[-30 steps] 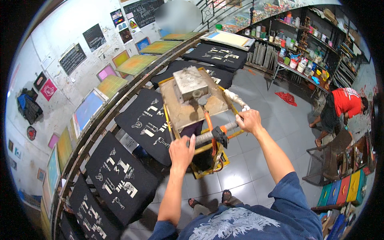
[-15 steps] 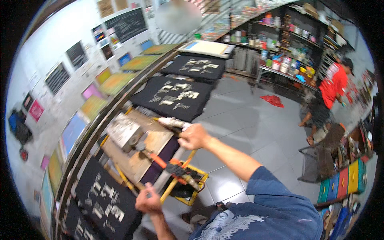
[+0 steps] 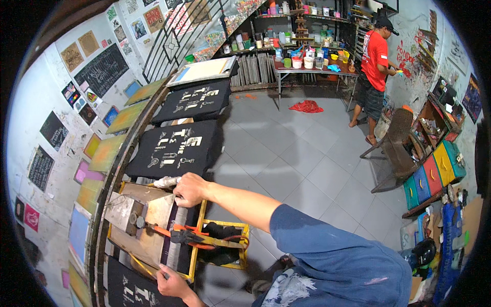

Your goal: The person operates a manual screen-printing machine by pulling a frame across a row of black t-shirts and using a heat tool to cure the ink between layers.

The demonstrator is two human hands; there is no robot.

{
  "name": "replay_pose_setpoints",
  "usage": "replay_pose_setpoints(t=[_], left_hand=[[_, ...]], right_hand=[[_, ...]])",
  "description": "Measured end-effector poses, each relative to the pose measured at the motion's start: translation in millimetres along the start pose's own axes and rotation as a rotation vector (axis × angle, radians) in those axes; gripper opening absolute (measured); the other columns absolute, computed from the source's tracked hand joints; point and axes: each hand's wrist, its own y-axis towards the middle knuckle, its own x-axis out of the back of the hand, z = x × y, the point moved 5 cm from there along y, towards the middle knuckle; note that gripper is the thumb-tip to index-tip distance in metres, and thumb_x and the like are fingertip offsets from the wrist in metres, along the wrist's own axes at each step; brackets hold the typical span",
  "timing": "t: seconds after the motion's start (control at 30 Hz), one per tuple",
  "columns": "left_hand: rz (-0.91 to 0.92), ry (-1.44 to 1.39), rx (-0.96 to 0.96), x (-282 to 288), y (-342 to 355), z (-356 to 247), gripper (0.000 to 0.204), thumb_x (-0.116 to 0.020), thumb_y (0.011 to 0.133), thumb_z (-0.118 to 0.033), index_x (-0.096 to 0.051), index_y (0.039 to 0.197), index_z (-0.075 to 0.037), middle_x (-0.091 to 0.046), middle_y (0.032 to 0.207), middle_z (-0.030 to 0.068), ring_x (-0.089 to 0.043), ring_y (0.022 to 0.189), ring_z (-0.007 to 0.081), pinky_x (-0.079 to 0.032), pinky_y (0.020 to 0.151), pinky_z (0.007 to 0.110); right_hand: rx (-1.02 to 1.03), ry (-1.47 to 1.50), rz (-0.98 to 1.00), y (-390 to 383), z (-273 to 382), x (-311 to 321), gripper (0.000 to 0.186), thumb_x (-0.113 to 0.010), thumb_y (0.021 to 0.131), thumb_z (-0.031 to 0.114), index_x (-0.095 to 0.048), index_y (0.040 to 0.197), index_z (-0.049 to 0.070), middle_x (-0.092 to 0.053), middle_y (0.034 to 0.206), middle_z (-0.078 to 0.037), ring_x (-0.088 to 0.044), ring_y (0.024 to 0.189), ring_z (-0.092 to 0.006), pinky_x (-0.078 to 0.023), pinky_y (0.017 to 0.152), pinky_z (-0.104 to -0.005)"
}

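A yellow metal-framed unit (image 3: 196,245) stands before me, with a flat board top, a metal box (image 3: 123,212), a round knob and an orange cable (image 3: 158,230). My right hand (image 3: 190,189) is closed round its far corner, beside a bar wrapped in whitish material (image 3: 166,181). At the near corner, my left hand (image 3: 172,282) has its fingers curled at the frame's end; what they grip is hidden. The unit sits over the row of black printed shirts, between a shirt (image 3: 174,148) beyond it and another shirt (image 3: 135,286) nearer me.
A long dark rail (image 3: 115,189) runs along the wall side of the shirts. Grey tiled floor (image 3: 286,169) lies to the right, with a red cloth (image 3: 307,106) on it. A person in a red shirt (image 3: 375,53) stands by a table of pots (image 3: 317,69); a brown chair (image 3: 396,138) is nearer.
My view has turned right and steadied. The unit sits straighter between the shirts, and my left hand has come to its near corner. The person in red stands more upright.
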Motion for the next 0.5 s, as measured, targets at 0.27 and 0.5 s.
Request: replay_pose_setpoints(t=[0.27,0.5], left_hand=[[0.027,-0.065,-0.020,3.9,-2.7,-23.0,0.034,-0.069,0.098,-0.029,-0.069,0.074,-0.005,-0.068,0.067,0.0152,-0.064,0.060,0.0406,-0.045,0.055,0.050],[-0.021,-0.080,-0.073,7.3,-6.4,9.3,0.033,-0.068,0.098,-0.023,-0.064,0.073,-0.002,-0.062,0.065,0.0190,-0.059,0.059,0.0429,-0.042,0.054,0.051]], right_hand=[[-0.073,-0.081,0.118,-2.7,-8.3,10.8,0.035,-0.061,0.079,0.038,-0.071,0.067,0.007,-0.067,0.067,-0.019,-0.068,0.069,-0.0400,-0.053,0.065,-0.0512],[-0.119,-0.019,0.014,-9.7,14.5,10.2,0.033,-0.059,0.080,0.031,-0.070,0.063,0.006,-0.065,0.063,-0.019,-0.066,0.063,-0.0408,-0.052,0.062,-0.0506]])
